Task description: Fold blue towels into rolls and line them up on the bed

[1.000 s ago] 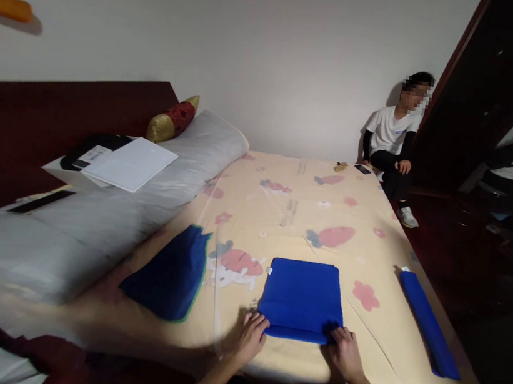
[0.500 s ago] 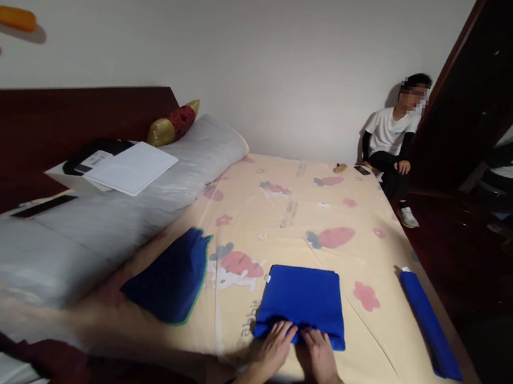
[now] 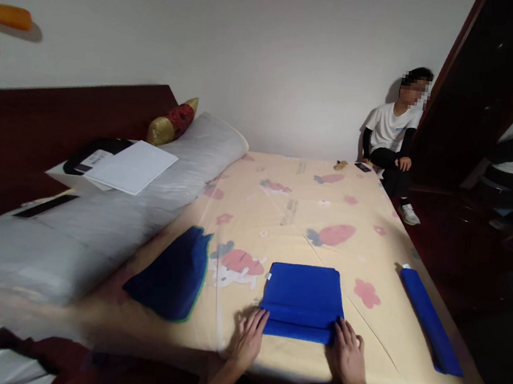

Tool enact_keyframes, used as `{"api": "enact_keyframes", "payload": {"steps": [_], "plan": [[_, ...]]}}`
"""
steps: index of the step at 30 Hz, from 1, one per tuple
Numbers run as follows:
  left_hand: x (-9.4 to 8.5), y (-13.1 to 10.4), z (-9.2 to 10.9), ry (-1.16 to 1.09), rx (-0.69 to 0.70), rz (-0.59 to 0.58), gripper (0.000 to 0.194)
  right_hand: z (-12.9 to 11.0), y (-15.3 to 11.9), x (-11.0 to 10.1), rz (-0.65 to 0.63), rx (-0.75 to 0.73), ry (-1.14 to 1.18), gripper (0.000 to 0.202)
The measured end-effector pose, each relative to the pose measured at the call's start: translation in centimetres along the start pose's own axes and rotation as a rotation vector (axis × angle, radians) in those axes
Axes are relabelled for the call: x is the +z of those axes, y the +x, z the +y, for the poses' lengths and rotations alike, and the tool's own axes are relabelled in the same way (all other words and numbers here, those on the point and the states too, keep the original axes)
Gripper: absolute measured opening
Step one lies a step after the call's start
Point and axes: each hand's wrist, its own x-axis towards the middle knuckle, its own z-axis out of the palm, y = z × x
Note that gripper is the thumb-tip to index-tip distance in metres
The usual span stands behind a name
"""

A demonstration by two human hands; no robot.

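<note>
A folded blue cloth (image 3: 303,289) with a small white tag on its left edge lies flat on the bed before me. Its near edge is turned over into a narrow, flattened strip. My left hand (image 3: 248,337) pinches the left end of that strip, fingers curled over it. At the opposite end, my right hand (image 3: 351,350) grips the strip's right corner. To the left lies a loose dark blue cloth (image 3: 174,275) with a green border. A long, narrow blue roll of cloth (image 3: 431,322) with a white tag rests near the bed's right edge.
The bed (image 3: 253,217) has a carrot-and-rabbit patterned sheet. Along its left side runs a grey plastic-covered bundle (image 3: 103,241) with white sheets (image 3: 132,166) on top. A seated person (image 3: 391,134) is at the far right corner, near a phone (image 3: 362,167).
My hands have moved apart, from the middle of the near edge out to its two ends. The turned-over strip now shows between them.
</note>
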Motion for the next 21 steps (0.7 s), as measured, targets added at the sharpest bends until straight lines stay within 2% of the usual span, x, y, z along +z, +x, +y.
{"api": "enact_keyframes", "payload": {"steps": [2,5,7,8,10,14,16,18,21], "plan": [[0.2,0.9,2.9,-0.07,0.07,-0.054,0.064,-2.9,0.7,0.0,-0.035,-0.068,0.057,0.05],[0.4,2.3,7.1,-0.189,0.202,-0.132,0.056,-7.2,1.9,-0.1,-0.14,-0.218,0.162,0.049],[0.3,2.9,8.3,-0.217,0.23,-0.153,0.055,-8.4,2.6,-0.2,-0.198,-0.252,0.192,0.05],[0.3,3.0,8.3,-0.214,0.23,-0.157,0.054,-8.2,2.7,-0.3,-0.214,-0.239,0.19,0.051],[0.1,2.8,6.7,-0.177,0.207,-0.151,0.053,-6.5,2.8,-0.5,-0.214,-0.172,0.157,0.052],[-0.1,1.6,1.3,-0.063,0.119,-0.084,0.049,-0.9,1.8,-1.0,-0.138,-0.065,0.06,0.052],[-0.2,1.0,-0.5,-0.026,0.096,-0.043,0.046,0.9,1.3,-1.1,-0.089,-0.064,0.022,0.051],[-0.3,0.7,-0.8,-0.007,0.068,-0.006,0.044,1.2,1.0,-1.3,-0.039,-0.075,-0.002,0.047],[-0.4,0.6,1.0,-0.039,0.062,0.025,0.044,-0.5,1.0,-1.5,0.013,-0.126,0.01,0.042]]}}
